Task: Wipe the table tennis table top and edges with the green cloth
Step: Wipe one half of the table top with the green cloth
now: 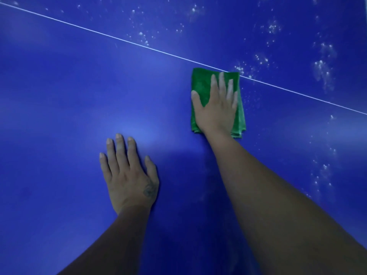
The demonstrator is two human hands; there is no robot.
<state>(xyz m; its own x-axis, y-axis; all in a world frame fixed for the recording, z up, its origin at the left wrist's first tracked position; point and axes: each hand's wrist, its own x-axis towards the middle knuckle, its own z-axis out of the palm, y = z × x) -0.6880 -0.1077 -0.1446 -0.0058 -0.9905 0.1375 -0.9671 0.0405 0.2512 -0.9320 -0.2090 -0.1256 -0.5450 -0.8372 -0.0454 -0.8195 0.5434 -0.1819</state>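
Observation:
The blue table tennis table top (69, 86) fills the whole view. A thin white line (123, 39) crosses it from upper left to right. The folded green cloth (200, 84) lies flat on the top, its far edge at the white line. My right hand (217, 106) presses flat on the cloth with straight fingers spread. My left hand (129, 175) rests flat on the bare blue surface, nearer to me and to the left of the cloth, holding nothing.
White specks and droplets (323, 70) are scattered over the table beyond the line and along the right side. No table edge shows in the view.

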